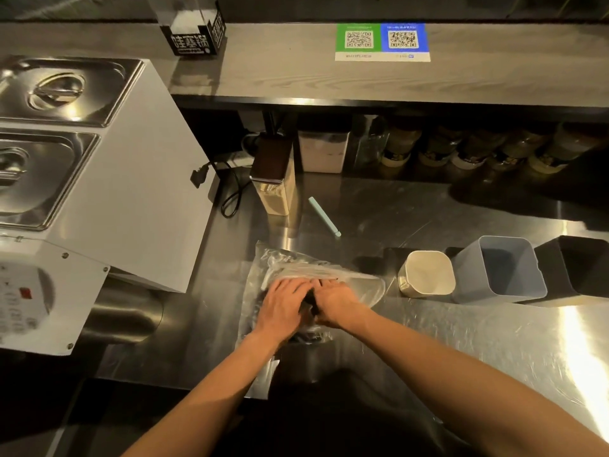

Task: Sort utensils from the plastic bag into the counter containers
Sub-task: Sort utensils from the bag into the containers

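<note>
A clear plastic bag with dark and pale utensils inside lies on the steel counter in front of me. My left hand lies on top of the bag, fingers spread forward. My right hand rests beside it on the bag, fingers bent around dark items at the bag's middle. To the right stand three empty containers: a cream cup, a grey-blue bin and a black bin. A mint green utensil lies loose on the counter behind the bag.
A white food warmer with steel lids fills the left side. A tall canister and a black cable stand behind the bag. Jars line the shelf recess at the back, under a wooden ledge with QR codes.
</note>
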`<state>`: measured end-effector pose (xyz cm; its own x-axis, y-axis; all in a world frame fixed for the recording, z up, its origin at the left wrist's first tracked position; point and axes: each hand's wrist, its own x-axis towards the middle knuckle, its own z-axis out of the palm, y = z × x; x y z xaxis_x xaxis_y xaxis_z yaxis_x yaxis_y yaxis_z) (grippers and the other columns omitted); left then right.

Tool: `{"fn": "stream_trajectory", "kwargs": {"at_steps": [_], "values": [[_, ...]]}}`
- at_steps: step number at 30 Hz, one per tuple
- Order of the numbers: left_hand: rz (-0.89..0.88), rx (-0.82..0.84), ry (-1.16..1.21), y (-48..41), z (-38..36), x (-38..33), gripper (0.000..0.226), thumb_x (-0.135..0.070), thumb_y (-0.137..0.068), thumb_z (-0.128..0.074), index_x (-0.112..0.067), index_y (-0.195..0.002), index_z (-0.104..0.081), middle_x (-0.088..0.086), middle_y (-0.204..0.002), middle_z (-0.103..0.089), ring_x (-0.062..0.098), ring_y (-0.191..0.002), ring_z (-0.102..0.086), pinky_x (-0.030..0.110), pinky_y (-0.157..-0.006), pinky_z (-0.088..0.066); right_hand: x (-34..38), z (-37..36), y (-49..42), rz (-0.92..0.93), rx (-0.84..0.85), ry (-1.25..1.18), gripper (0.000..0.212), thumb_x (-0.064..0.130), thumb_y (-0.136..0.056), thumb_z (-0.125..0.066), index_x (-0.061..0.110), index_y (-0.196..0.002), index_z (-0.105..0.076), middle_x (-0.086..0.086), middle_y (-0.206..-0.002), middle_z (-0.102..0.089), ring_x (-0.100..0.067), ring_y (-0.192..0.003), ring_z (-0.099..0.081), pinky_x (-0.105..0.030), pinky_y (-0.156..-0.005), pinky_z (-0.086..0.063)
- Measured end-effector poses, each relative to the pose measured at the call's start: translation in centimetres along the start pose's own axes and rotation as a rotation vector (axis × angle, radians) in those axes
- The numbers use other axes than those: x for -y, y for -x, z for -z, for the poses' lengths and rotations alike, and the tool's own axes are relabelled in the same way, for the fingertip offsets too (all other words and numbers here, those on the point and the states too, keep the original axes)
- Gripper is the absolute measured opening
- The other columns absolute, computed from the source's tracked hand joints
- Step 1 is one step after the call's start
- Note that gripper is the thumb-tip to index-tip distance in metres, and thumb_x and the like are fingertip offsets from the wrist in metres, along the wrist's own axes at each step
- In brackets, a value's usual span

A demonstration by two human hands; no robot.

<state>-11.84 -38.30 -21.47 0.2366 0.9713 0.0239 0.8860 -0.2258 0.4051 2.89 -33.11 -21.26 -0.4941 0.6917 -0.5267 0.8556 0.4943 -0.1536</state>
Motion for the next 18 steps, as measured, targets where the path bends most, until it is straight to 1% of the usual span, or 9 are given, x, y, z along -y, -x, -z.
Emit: {"fn": "stream_trajectory", "kwargs": {"at_steps": [2,3,5,6,8,11,14,16,18], "values": [[-0.038,-0.056,0.095,0.0,0.0,0.2,0.046,-0.003,-0.075,-0.074,-0.017,-0.119,-0.069,-0.001,-0.119,-0.069,0.019,-0.114,-0.062,0.032,-0.111,-0.037,0.6,-0.5,-0.2,0.002,0.011,0.060,0.070,0.039,-0.096,-0.055,0.007,-0.153,-0.029,-0.015,-0.156,-0.032,-0.031,-0.143,-0.032,-0.042,-0.117,-0.026],[-0.016,-0.058,0.124,-0.1,0.0,0.3,0.045,-0.002,-0.077,-0.070,-0.017,-0.120,-0.068,-0.001,-0.120,-0.068,0.018,-0.115,-0.061,0.035,-0.111,-0.041,0.8,-0.8,-0.2,-0.002,-0.006,0.054,0.073,0.038,-0.096,-0.057,0.006,-0.154,-0.026,-0.015,-0.157,-0.029,-0.031,-0.144,-0.029,-0.043,-0.118,-0.025],[0.056,-0.018,0.145,-0.3,0.2,0.4,0.047,-0.006,-0.080,-0.064,-0.017,-0.126,-0.064,0.000,-0.126,-0.063,0.018,-0.120,-0.056,0.040,-0.110,-0.043,0.8,-1.2,-0.1,-0.013,-0.064,0.001,0.080,0.036,-0.092,-0.062,0.005,-0.154,-0.022,-0.015,-0.156,-0.031,-0.031,-0.143,-0.032,-0.042,-0.118,-0.026],[0.079,0.033,0.133,-0.4,0.3,0.6,0.051,-0.009,-0.080,-0.065,-0.017,-0.131,-0.060,0.001,-0.131,-0.060,0.019,-0.124,-0.052,0.041,-0.111,-0.041,0.8,-1.3,-0.1,-0.012,-0.079,-0.023,0.080,0.036,-0.091,-0.063,0.005,-0.153,-0.024,-0.015,-0.154,-0.035,-0.031,-0.141,-0.035,-0.040,-0.117,-0.027],[0.093,0.181,0.080,-0.5,0.5,0.6,0.065,-0.018,-0.081,-0.069,-0.020,-0.144,-0.048,0.003,-0.142,-0.050,0.022,-0.133,-0.045,0.038,-0.118,-0.030,0.9,-1.4,-0.1,-0.029,-0.063,-0.039,0.075,0.036,-0.091,-0.062,0.006,-0.151,-0.028,-0.015,-0.150,-0.040,-0.031,-0.137,-0.039,-0.039,-0.114,-0.030],[0.112,0.331,0.022,-0.5,0.5,0.5,0.082,-0.028,-0.082,-0.073,-0.021,-0.153,-0.033,0.005,-0.156,-0.036,0.025,-0.144,-0.032,0.036,-0.122,-0.015,1.2,-1.3,-0.4,-0.072,-0.055,-0.059,0.069,0.035,-0.093,-0.059,0.007,-0.150,-0.032,-0.015,-0.152,-0.040,-0.032,-0.139,-0.038,-0.042,-0.114,-0.032],[0.128,0.352,0.019,-0.3,0.1,0.6,0.088,-0.028,-0.081,-0.073,-0.018,-0.155,-0.027,0.008,-0.159,-0.033,0.026,-0.147,-0.029,0.037,-0.124,-0.014,1.4,-1.3,-0.6,-0.066,-0.060,-0.088,0.072,0.034,-0.091,-0.063,0.008,-0.151,-0.031,-0.013,-0.153,-0.038,-0.030,-0.141,-0.036,-0.042,-0.113,-0.034],[0.133,0.318,0.016,-0.1,0.0,0.7,0.084,-0.029,-0.081,-0.071,-0.018,-0.153,-0.029,0.008,-0.157,-0.037,0.024,-0.146,-0.032,0.035,-0.124,-0.013,1.3,-1.2,-0.5,-0.039,-0.084,-0.086,0.070,0.034,-0.093,-0.061,0.010,-0.151,-0.030,-0.012,-0.154,-0.039,-0.030,-0.141,-0.037,-0.041,-0.114,-0.033],[0.140,0.281,0.014,0.0,0.1,0.8,0.080,-0.028,-0.083,-0.070,-0.019,-0.152,-0.031,0.006,-0.156,-0.039,0.023,-0.146,-0.032,0.031,-0.123,-0.011,0.9,-1.1,-0.3,0.000,-0.113,-0.082,0.065,0.033,-0.096,-0.058,0.010,-0.151,-0.031,-0.011,-0.152,-0.044,-0.028,-0.139,-0.042,-0.038,-0.115,-0.031]]}}
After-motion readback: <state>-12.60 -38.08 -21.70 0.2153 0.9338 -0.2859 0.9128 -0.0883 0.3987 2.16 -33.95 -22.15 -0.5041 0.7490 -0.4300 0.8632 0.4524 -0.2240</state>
